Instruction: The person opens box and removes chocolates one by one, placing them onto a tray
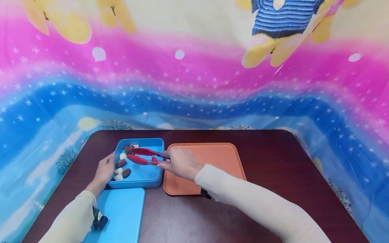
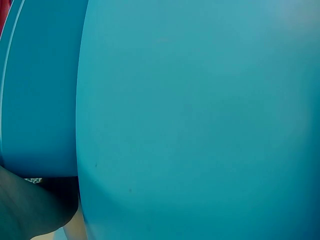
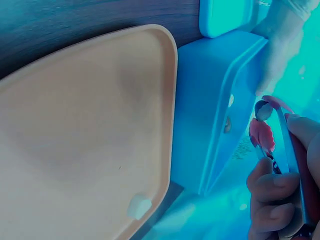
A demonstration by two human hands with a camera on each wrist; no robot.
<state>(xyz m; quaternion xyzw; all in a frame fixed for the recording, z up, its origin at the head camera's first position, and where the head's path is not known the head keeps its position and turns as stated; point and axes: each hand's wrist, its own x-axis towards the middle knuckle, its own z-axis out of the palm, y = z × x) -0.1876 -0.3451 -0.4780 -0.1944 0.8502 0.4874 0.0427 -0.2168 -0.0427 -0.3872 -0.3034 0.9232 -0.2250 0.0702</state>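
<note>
My right hand (image 1: 183,163) grips a pair of tongs (image 1: 138,159) with red scalloped tips, reaching over the blue box (image 1: 136,184) from its right side. In the right wrist view a small dark, rounded chocolate-like piece (image 3: 263,110) sits between the tong tips. Brown pieces (image 1: 121,163) and white pieces (image 1: 119,171), several in all, lie along the left side of the box floor. My left hand (image 1: 104,170) holds the box at its left rim.
An orange tray (image 1: 218,158) stands right of the box, partly under my right arm. One whitish piece (image 3: 139,206) lies near a corner of it. A flat light-blue lid (image 1: 127,209) lies in front of the box, below my left forearm. A printed curtain (image 1: 194,91) hangs behind the table.
</note>
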